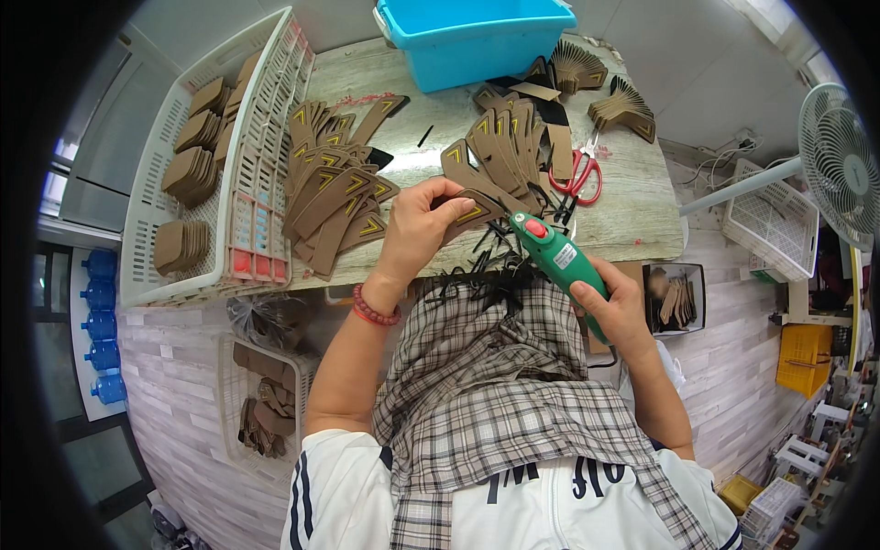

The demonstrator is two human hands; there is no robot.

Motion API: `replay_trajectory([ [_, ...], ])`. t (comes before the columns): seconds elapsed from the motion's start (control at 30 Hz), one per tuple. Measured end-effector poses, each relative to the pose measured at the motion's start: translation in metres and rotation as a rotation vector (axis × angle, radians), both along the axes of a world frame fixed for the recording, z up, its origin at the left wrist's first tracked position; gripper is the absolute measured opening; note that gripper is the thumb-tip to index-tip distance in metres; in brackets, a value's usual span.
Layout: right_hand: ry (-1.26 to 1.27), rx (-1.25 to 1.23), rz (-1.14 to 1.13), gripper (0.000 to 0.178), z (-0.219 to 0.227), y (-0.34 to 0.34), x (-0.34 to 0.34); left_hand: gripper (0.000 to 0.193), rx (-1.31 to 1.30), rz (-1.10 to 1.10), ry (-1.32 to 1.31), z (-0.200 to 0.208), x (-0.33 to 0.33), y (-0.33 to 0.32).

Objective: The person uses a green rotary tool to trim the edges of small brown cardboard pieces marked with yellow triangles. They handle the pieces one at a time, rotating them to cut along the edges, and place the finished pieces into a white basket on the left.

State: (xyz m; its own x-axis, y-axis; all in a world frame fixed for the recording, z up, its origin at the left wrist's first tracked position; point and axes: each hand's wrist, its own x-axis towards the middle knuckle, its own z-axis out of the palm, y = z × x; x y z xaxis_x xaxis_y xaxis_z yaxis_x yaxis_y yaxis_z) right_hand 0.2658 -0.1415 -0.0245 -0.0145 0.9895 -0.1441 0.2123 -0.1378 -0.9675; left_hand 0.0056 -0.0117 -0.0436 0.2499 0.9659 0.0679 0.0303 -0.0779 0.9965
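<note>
My left hand point(414, 229), with a beaded bracelet at the wrist, pinches a brown curved flat piece point(477, 210) with a yellow chevron above the table's near edge. In my right hand point(612, 304) is a green handheld power tool point(555, 257) with a red switch; its narrow tip points at the held piece's right end. Whether tip and piece touch, I cannot tell. Black strip scraps point(500, 280) lie below them on my checked apron point(495, 357). Just beyond my hands is a fanned heap of similar pieces point(500, 147), and another heap point(339, 197) lies to the left.
Red-handled scissors point(581, 176) lie on the table point(642, 220) at right. A blue bin point(477, 41) stands at the back. On the left is a white crate point(266, 183) with stacked brown pieces. A fan point(836, 165) stands at far right; a box point(675, 298) sits below the table.
</note>
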Motion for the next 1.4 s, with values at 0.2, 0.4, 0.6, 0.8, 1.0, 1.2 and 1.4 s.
replay_trajectory([
  [0.2,-0.03,0.023,0.018,0.041,-0.002,0.001,0.004,0.012,0.006,-0.088,0.162,0.01,-0.007,0.009],
  [0.4,-0.065,0.034,0.032,0.041,-0.001,0.002,0.004,0.012,-0.088,-0.173,0.213,0.021,-0.005,0.008],
  [0.6,-0.071,-0.004,0.046,0.04,0.006,0.009,0.0,0.011,-0.117,-0.227,0.22,0.02,0.0,0.006],
  [0.8,0.023,0.012,0.013,0.038,0.004,0.016,-0.012,0.008,-0.027,-0.195,0.246,0.028,-0.031,0.018],
  [1.0,0.078,-0.028,-0.102,0.036,-0.004,0.009,0.004,0.017,0.384,0.355,0.875,0.025,-0.131,0.066],
  [1.2,0.102,-0.062,-0.134,0.034,-0.016,0.005,-0.004,0.036,0.575,0.325,1.038,-0.039,-0.014,0.062],
  [1.4,0.081,-0.076,-0.172,0.034,-0.018,0.006,-0.008,0.037,0.246,0.546,0.884,-0.092,0.042,0.084],
])
